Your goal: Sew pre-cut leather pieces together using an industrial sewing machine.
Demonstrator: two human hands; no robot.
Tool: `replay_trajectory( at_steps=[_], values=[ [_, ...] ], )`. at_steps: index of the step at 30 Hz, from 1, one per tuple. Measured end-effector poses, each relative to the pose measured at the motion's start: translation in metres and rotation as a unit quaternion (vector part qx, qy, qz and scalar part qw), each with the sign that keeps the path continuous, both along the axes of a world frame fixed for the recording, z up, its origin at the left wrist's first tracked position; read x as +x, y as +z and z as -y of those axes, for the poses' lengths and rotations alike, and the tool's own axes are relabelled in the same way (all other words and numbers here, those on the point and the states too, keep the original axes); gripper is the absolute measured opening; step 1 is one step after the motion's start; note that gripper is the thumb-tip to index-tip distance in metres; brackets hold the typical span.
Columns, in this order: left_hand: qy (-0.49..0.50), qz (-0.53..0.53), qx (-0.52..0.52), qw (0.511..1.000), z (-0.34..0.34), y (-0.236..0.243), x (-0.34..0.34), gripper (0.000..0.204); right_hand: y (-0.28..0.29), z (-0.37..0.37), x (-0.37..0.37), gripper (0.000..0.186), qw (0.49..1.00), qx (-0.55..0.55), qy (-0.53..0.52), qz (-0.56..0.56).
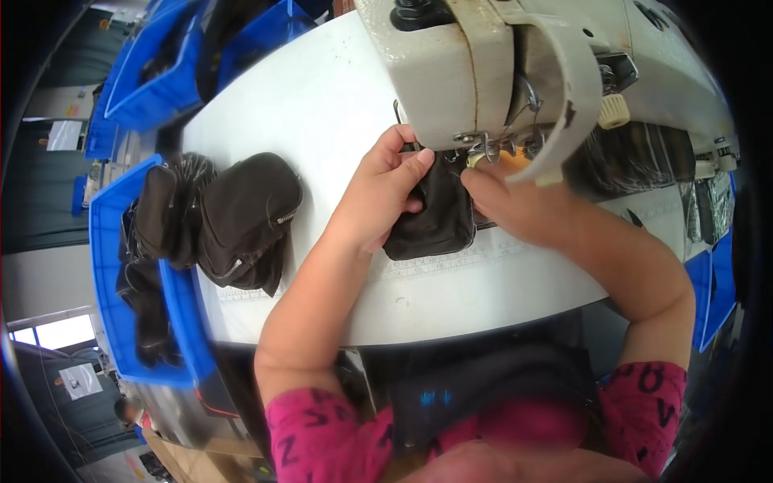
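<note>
A dark brown fabric pouch [437, 211] lies on the white table under the head of a sewing machine [451, 72]. My left hand [386, 187] pinches its upper left edge, thumb on top and fingers curled round the cloth. Close to the needle area, my right hand [519, 197] is closed at the pouch's right edge; its fingertips are partly hidden by the machine's pale curved guard [576, 97]. Whether the needle is in the cloth cannot be seen.
Finished-looking dark pouches with zips [250, 213] are heaped at the table's left edge, partly over a blue bin [181, 322]. More blue bins [153, 97] stand at the back left. Dark pieces [628, 157] lie under the machine arm. A ruler strip [491, 256] runs along the table [322, 105].
</note>
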State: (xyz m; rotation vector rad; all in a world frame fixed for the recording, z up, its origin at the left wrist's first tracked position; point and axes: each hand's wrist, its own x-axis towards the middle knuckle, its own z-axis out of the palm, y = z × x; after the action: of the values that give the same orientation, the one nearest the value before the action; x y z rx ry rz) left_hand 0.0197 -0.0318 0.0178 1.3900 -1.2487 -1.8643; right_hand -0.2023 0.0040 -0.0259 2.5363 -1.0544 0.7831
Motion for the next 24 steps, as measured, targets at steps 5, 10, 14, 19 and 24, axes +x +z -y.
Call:
replay_trajectory(
  at_steps=[5,10,14,19,24],
  values=[
    [-0.052,0.006,-0.186,0.981,-0.001,-0.018,0.001,0.019,-0.005,-0.002,0.0,0.014,0.998,-0.004,0.057,0.0],
    [-0.148,0.318,-0.462,0.814,-0.019,-0.009,-0.003,0.025,0.003,-0.013,-0.001,0.011,0.989,0.091,0.097,-0.072],
    [-0.173,0.367,-0.542,0.736,-0.027,-0.01,-0.006,0.035,0.014,-0.014,-0.006,0.013,0.977,0.124,0.132,-0.115],
    [-0.175,0.411,-0.599,0.665,-0.026,-0.012,-0.01,0.041,0.015,-0.016,-0.003,0.008,0.981,0.11,0.115,-0.111],
    [-0.175,0.417,-0.613,0.648,-0.026,-0.012,-0.013,0.041,0.018,-0.022,-0.002,0.006,0.983,0.133,0.065,-0.112]
  ],
)
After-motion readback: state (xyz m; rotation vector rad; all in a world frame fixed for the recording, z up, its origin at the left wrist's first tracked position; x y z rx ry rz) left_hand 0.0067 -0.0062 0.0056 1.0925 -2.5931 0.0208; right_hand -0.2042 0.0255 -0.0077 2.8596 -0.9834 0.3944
